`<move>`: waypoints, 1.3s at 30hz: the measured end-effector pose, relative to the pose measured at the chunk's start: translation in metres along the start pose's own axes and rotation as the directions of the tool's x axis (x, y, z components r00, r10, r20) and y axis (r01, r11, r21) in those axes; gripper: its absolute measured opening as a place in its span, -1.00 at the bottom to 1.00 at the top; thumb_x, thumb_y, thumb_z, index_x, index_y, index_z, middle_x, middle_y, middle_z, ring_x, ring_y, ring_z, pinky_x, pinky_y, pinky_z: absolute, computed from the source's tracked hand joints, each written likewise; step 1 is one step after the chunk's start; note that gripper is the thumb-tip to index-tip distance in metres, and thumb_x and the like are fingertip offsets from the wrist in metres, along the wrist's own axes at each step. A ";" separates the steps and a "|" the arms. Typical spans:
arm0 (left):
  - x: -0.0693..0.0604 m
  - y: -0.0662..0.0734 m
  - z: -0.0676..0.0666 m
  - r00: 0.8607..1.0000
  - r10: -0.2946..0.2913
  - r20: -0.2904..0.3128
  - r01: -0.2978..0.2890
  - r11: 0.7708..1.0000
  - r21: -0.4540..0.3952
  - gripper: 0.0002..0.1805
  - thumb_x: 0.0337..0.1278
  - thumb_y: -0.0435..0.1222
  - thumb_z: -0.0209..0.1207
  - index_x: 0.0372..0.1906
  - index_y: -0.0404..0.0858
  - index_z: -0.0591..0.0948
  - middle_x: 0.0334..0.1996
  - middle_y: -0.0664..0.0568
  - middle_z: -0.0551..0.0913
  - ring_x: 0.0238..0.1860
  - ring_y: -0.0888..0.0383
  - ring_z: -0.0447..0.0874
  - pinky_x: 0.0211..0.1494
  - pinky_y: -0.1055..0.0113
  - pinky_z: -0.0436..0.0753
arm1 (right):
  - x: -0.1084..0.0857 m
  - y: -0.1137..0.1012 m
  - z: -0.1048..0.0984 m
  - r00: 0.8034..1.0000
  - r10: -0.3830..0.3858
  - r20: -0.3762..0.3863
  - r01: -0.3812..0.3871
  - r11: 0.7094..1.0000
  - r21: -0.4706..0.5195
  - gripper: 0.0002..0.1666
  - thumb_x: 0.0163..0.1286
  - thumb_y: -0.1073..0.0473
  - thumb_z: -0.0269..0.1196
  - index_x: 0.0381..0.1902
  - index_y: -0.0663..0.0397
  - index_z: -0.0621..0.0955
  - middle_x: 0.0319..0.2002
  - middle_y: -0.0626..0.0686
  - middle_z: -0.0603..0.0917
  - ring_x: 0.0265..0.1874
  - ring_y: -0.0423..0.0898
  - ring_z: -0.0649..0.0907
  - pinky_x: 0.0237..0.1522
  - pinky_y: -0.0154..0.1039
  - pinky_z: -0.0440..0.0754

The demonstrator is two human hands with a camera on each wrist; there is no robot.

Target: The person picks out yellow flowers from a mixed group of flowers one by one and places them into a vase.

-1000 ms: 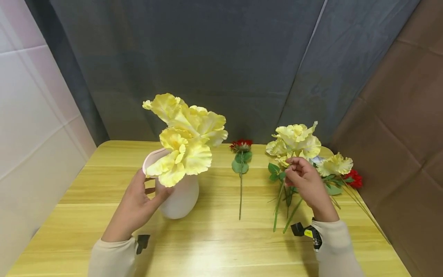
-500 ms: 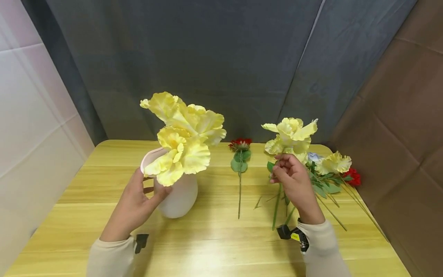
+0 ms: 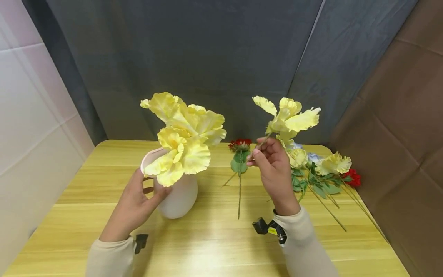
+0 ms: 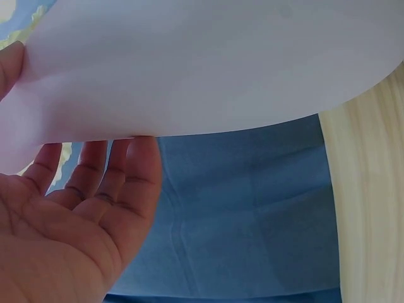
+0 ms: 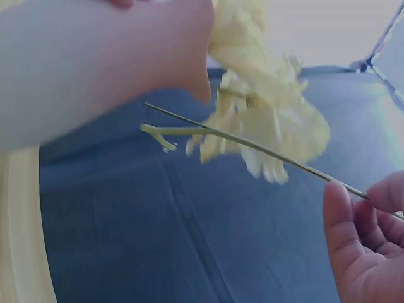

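My left hand point(image 3: 133, 207) grips the white vase point(image 3: 180, 200) near its pink-edged rim, the thumb on the near side. In the left wrist view several fingertips of that hand touch the vase wall point(image 4: 202, 76). Large yellow flowers point(image 3: 187, 138) stand in the vase and lean right; their lower stems are hidden. Between thumb and fingers, my right hand point(image 3: 275, 173) pinches the thin stem of another yellow flower point(image 3: 294, 117), raised above the table. The right wrist view shows this stem point(image 5: 259, 148) slanting towards the pale vase point(image 5: 82, 69), its end apart from the mouth.
A red flower with green leaves point(image 3: 239, 165) lies on the wooden table point(image 3: 207, 246) between the hands. Farther right, more yellow flowers point(image 3: 333, 163), blue ones point(image 3: 314, 157) and a red one point(image 3: 353, 177) lie in a pile. A dark curtain point(image 3: 207, 57) hangs behind the table.
My right hand has lifted the yellow flower from the pile and moved left and up, so the stem now tilts towards the vase. My left hand keeps its hold on the vase.
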State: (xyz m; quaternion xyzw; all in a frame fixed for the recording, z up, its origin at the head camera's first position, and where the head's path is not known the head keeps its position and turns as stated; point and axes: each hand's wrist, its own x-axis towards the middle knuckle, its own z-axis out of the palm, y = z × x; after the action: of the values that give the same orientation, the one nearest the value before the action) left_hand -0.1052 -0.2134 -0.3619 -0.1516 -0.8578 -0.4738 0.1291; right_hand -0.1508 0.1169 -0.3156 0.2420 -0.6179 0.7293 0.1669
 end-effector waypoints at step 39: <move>-0.001 -0.003 0.002 1.000 -0.014 -0.024 0.014 0.999 0.031 -0.17 0.24 -0.25 0.33 0.48 -0.29 0.15 0.33 -0.19 0.31 0.19 -0.17 0.39 -0.01 -0.20 0.64 | 0.019 0.013 0.103 0.984 -0.105 0.144 0.130 0.975 -0.180 -0.75 0.55 0.24 0.10 0.07 0.29 0.46 -0.25 0.17 0.59 -0.26 0.07 0.70 -0.16 -0.19 0.73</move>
State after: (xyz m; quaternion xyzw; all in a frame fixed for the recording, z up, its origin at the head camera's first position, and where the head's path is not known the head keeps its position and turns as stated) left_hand -0.1059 -0.2134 -0.3651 -0.1379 -0.8646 -0.4630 0.1383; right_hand -0.1585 0.0123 -0.3035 0.3098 -0.6786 0.6383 0.1902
